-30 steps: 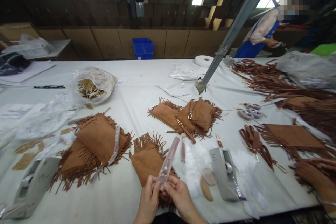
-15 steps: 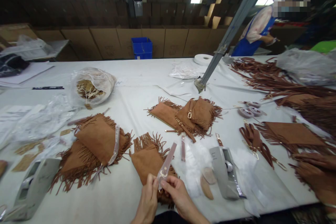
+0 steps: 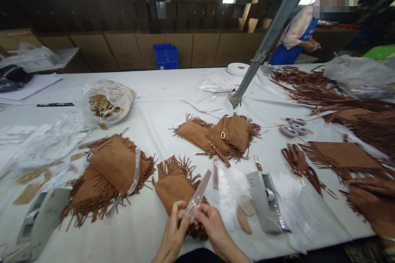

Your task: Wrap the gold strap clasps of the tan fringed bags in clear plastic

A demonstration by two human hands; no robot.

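Note:
My left hand (image 3: 173, 232) and my right hand (image 3: 210, 226) pinch the lower end of a narrow brown strap in a clear plastic sleeve (image 3: 200, 192), which has a gold clasp near my fingertips. The strap rises slantwise up and to the right. It hangs just above a tan fringed suede bag (image 3: 174, 187) lying on the white table (image 3: 160, 102). A grey tape dispenser (image 3: 265, 203) stands to the right of my right hand.
More fringed bags lie at the left (image 3: 114, 168) and centre (image 3: 222, 135). A second dispenser (image 3: 37, 222) sits at the front left. A bag of tags (image 3: 106, 102), brown straps (image 3: 311, 90) and a slanted metal pole (image 3: 265, 45) are farther off. Another person's hands (image 3: 370, 201) rest at the right; a person (image 3: 296, 35) stands behind.
The sleeved strap has dropped slightly and tilted more to the right between my fingers. The view has shifted a little; my hands keep their pinch.

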